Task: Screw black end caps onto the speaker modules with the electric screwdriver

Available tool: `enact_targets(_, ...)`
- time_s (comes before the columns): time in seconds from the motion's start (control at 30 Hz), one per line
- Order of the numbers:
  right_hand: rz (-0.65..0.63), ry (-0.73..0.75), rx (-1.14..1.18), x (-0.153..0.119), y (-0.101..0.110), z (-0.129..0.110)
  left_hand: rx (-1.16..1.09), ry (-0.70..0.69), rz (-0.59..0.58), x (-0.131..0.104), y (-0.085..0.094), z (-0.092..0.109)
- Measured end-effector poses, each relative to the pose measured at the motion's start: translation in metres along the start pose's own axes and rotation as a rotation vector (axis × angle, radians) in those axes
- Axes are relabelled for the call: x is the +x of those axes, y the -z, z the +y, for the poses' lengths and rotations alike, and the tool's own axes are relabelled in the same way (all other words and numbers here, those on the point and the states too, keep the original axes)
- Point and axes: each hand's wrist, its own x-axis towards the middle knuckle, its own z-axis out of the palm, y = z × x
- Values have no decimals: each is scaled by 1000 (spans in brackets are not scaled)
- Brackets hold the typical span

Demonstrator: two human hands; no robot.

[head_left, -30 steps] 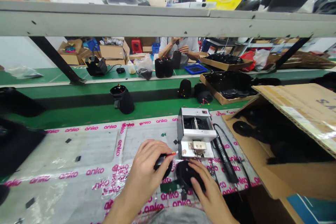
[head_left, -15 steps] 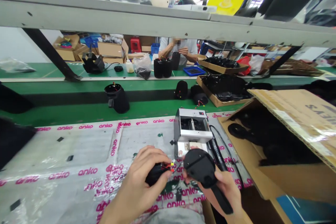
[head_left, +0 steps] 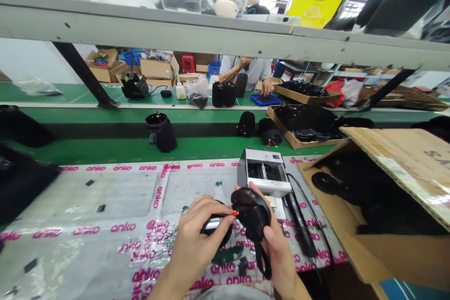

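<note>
At lower centre, the left hand [head_left: 197,239] clasps a small black motor part [head_left: 215,226] while the right hand [head_left: 277,248] grips the round black housing [head_left: 252,213]; judged best mated slowly, sparing the red-tipped wires [head_left: 234,213] between them.

The left hand [head_left: 197,239] covers most of the small black part [head_left: 215,225] in its grip, so its shape cannot be told. The right hand [head_left: 277,253] runs off the bottom edge. The shelf beam [head_left: 211,37] hides the co-worker's head. Inside the cardboard box [head_left: 397,159] the black pieces merge in shadow, and the picture's right edge cuts it.
</note>
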Motion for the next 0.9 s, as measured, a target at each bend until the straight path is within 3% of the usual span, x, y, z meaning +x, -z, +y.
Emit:
enact_targets(0.13, -75, 149, -263, 1, 14, 10, 47, -62, 12, 1, -2, 2)
enact_targets(0.27, -88, 208, -408, 2, 22, 12, 102, -126, -23, 0, -4, 6)
enact_targets(0.47, -218, 251, -620, 6, 19, 3, 198, -32, 34, -1, -5, 9)
enact_targets(0.67, -167, 148, -390, 8, 14, -3, 55, 22, -66, -2, 10, 0)
enact_targets(0.8, -268, 148, -617, 8, 16, -10, 56, 99, -26, -10, 14, -7)
enact_targets(0.9, -237, 169, -744, 11, 15, -12, -56, 189, -91, -19, 14, -12)
